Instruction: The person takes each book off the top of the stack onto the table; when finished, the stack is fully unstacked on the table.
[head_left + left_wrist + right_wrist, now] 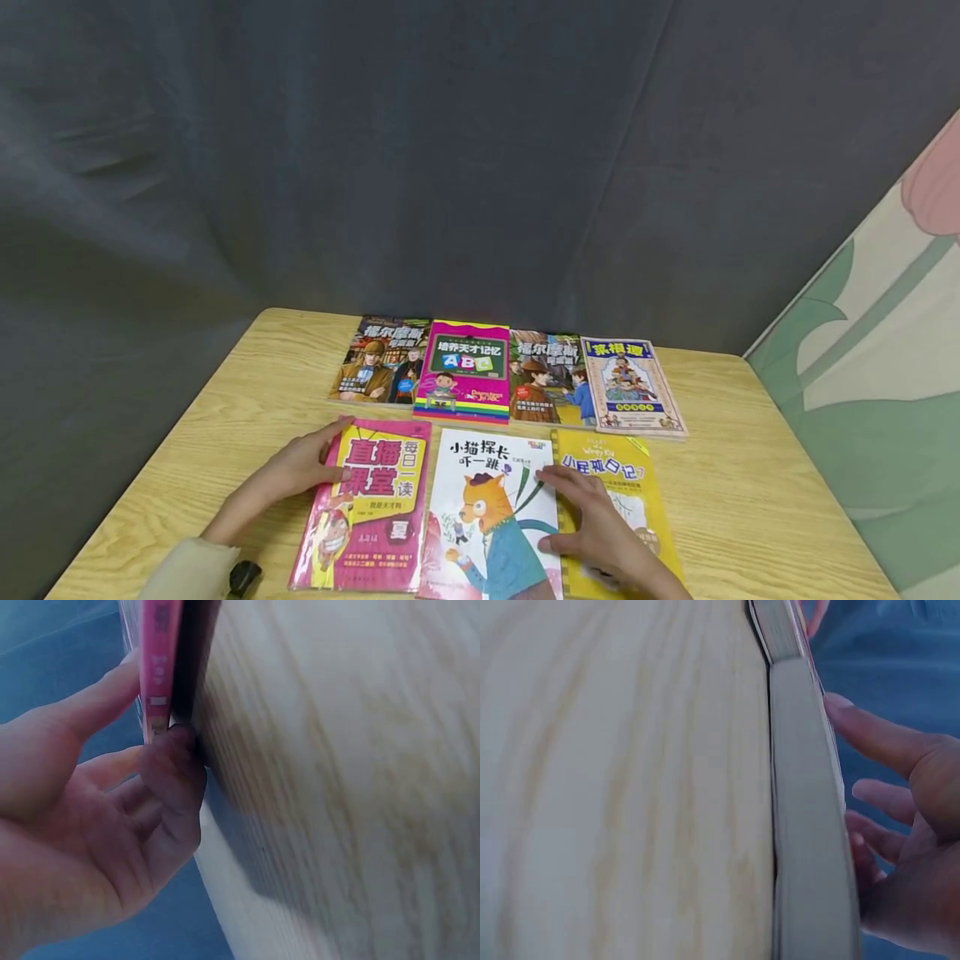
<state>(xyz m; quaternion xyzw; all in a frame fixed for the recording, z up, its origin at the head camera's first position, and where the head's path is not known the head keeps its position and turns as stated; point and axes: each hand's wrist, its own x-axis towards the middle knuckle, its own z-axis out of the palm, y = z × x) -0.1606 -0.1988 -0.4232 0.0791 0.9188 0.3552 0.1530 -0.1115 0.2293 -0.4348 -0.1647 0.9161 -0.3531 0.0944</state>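
In the head view, a pink book (382,508) with yellow lettering lies at the front left of the table. My left hand (300,467) grips its left edge; the left wrist view has the thumb on the cover and fingertips curled at the pink spine (159,667). Beside it lies a white book (487,492) with an orange cat on its cover. My right hand (596,521) is over the yellow book (656,508), its loosely bent fingertips at the white book's right edge. Thick page edges (810,802) show beside that hand in the right wrist view.
A back row holds a dark detective book (375,367), a pink ABC book (461,396), a second detective book (540,392) and a blue-and-white book (630,383). Behind the wooden table (750,500) hangs a dark curtain (450,167); a flower-patterned cloth (892,375) is at right.
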